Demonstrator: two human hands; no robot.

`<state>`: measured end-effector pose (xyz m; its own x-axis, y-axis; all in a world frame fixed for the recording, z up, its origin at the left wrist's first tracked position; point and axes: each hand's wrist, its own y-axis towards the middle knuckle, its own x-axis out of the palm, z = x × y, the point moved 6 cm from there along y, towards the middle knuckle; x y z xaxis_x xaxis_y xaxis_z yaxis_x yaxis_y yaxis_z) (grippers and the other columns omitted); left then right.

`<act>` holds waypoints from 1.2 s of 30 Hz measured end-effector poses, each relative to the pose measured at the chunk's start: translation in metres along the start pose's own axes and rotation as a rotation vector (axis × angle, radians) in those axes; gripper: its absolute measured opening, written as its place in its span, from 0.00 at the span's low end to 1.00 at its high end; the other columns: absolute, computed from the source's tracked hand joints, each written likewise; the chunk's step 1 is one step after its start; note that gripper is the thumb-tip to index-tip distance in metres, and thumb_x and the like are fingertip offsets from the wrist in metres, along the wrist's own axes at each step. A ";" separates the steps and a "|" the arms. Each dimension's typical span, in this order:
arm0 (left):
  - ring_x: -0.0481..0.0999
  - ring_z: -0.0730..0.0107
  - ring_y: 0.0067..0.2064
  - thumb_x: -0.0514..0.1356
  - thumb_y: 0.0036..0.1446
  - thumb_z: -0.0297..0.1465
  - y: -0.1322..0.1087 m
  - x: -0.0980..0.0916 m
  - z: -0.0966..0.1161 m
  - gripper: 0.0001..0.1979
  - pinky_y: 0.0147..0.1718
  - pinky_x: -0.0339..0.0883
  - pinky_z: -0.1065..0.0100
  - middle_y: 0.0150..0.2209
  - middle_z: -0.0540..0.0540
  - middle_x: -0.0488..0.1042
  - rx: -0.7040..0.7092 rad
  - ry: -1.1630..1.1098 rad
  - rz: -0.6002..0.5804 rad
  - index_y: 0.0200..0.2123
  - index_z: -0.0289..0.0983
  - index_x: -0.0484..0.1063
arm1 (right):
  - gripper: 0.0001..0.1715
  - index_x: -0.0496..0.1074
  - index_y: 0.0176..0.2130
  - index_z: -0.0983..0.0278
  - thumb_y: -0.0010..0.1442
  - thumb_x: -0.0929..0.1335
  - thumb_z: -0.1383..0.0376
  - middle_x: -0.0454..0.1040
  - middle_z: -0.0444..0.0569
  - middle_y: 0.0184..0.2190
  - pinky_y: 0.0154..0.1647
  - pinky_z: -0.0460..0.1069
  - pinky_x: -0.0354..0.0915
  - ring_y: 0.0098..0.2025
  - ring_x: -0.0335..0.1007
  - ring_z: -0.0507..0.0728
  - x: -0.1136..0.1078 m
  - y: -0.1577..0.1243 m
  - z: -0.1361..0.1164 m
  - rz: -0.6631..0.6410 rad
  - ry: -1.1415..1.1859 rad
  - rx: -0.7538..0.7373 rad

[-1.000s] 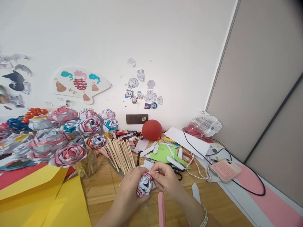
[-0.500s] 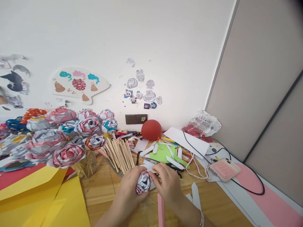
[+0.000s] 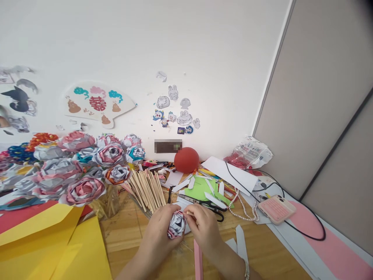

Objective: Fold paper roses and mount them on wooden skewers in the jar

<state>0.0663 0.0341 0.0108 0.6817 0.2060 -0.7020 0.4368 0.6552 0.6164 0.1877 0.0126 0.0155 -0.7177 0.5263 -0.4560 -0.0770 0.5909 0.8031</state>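
Note:
A small paper flower (image 3: 176,225) of folded white and pink-edged petals with dark marks is cupped in my left hand (image 3: 159,229), whose fingers wrap its left side. On the flower's right edge, the thumb and forefinger of my right hand (image 3: 203,226) are pinched together at an outer petal; their tips partly hide what lies between them. Below my right hand lies a pink paper strip (image 3: 198,258). Just behind the hands are black-handled scissors (image 3: 214,207), partly covered by white paper strips (image 3: 215,200).
Finished paper flowers (image 3: 84,190) crowd the left, behind yellow paper sheets (image 3: 84,249). Wooden sticks (image 3: 147,190) stand bundled near my left hand. Farther back are a red balloon (image 3: 186,160) and green paper (image 3: 201,188). A pink phone (image 3: 276,210), pearl string (image 3: 244,214) and black cable (image 3: 325,229) lie right.
My right thumb and forefinger have closed in at the flower's edge, and the hand has lowered slightly. My left hand and the flower stay nearly in place.

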 end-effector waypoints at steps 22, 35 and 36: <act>0.73 0.62 0.39 0.55 0.40 0.21 -0.001 0.000 0.000 0.20 0.37 0.68 0.64 0.37 0.46 0.74 -0.013 -0.021 0.018 0.40 0.40 0.64 | 0.17 0.70 0.35 0.65 0.64 0.55 0.67 0.72 0.50 0.25 0.27 0.48 0.63 0.27 0.70 0.55 0.001 -0.001 -0.008 -0.027 -0.151 -0.091; 0.73 0.62 0.40 0.56 0.42 0.22 -0.001 0.002 -0.007 0.21 0.38 0.68 0.63 0.38 0.46 0.73 -0.032 -0.031 0.016 0.42 0.40 0.61 | 0.19 0.71 0.44 0.65 0.56 0.59 0.73 0.76 0.52 0.34 0.37 0.49 0.67 0.35 0.72 0.56 0.008 -0.001 -0.002 -0.145 0.079 0.043; 0.73 0.62 0.40 0.57 0.42 0.22 -0.001 0.002 -0.007 0.21 0.38 0.68 0.63 0.38 0.46 0.73 -0.032 -0.035 0.018 0.42 0.40 0.61 | 0.19 0.71 0.44 0.65 0.56 0.59 0.73 0.76 0.52 0.34 0.38 0.49 0.67 0.35 0.72 0.56 0.008 -0.001 -0.002 -0.140 0.097 0.053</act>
<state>0.0629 0.0392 0.0066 0.7096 0.1928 -0.6777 0.4060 0.6743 0.6169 0.1808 0.0149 0.0116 -0.7658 0.3767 -0.5212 -0.1460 0.6874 0.7114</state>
